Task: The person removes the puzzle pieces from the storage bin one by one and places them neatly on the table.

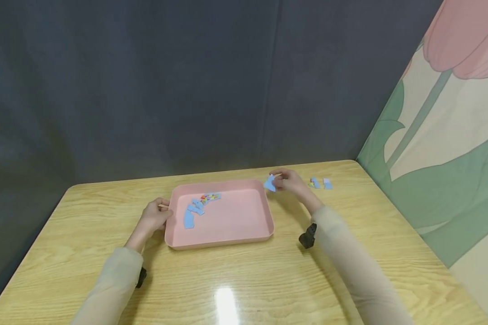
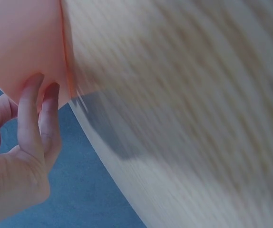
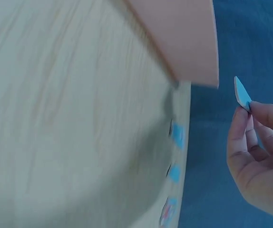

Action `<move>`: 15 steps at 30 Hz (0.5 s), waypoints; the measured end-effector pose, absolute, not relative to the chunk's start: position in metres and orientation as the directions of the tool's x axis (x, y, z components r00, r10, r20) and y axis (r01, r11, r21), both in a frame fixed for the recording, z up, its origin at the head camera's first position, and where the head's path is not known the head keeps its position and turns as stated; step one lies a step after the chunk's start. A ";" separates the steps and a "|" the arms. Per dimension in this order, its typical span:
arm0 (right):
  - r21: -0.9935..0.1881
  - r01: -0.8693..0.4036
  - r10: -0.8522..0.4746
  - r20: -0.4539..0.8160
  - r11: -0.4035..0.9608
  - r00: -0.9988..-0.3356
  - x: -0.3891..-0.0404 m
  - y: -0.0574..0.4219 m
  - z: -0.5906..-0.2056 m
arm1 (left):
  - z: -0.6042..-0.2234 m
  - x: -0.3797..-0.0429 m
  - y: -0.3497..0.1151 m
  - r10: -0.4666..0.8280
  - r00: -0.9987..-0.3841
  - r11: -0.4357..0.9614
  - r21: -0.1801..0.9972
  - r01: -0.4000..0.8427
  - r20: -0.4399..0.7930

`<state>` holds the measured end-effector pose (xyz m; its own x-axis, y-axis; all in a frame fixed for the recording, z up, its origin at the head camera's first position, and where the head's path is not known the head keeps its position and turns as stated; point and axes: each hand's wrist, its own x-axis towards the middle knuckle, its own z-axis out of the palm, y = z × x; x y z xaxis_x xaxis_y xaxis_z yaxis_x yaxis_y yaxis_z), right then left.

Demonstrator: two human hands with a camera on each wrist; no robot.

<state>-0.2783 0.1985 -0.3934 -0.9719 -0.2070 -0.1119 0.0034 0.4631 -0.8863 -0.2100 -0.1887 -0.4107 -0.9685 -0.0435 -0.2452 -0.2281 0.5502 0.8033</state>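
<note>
A shallow pink tray (image 1: 227,243) lies on the wooden table. My left hand (image 1: 154,214) holds its left side, fingers against the outer wall (image 2: 32,42) in the left wrist view. My right hand (image 1: 288,182) is raised just beyond the tray's right wall and pinches a flat light-blue puzzle piece (image 1: 270,183) between thumb and fingertips. In the right wrist view this puzzle piece (image 3: 242,95) is tilted up, clear of the table. Several blue puzzle pieces (image 1: 189,219), some with a multicoloured print (image 1: 210,197), lie in the left part of the tray.
Right of my right hand, more small puzzle pieces lie near the table's back edge, a printed one (image 1: 314,183) and a blue one (image 1: 327,183). A dark curtain (image 1: 187,90) hangs behind the table (image 1: 179,289). A flower-patterned cloth (image 1: 451,180) borders the right side.
</note>
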 end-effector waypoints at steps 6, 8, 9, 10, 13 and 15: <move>-0.878 0.029 -0.208 -0.145 0.478 -0.967 -0.276 0.219 -0.403 | -0.412 -0.209 -0.189 -0.049 -0.968 0.554 0.800 -0.232 -0.246; -0.866 0.019 -0.233 -0.156 0.500 -0.960 -0.275 0.224 -0.407 | -0.413 -0.209 -0.190 -0.049 -0.969 0.554 0.800 -0.230 -0.244; -0.858 0.014 -0.247 -0.163 0.514 -0.955 -0.274 0.226 -0.409 | -0.413 -0.210 -0.190 -0.051 -0.968 0.553 0.800 -0.231 -0.244; -0.849 0.013 -0.254 -0.173 0.529 -0.952 -0.274 0.228 -0.411 | -0.413 -0.210 -0.190 -0.051 -0.969 0.550 0.803 -0.230 -0.242; -0.836 0.022 -0.276 -0.206 0.548 -0.939 -0.273 0.232 -0.417 | -0.414 -0.210 -0.189 -0.047 -0.970 0.542 0.810 -0.225 -0.238; -0.830 0.029 -0.288 -0.226 0.557 -0.930 -0.272 0.233 -0.420 | -0.414 -0.211 -0.189 -0.045 -0.971 0.538 0.813 -0.222 -0.235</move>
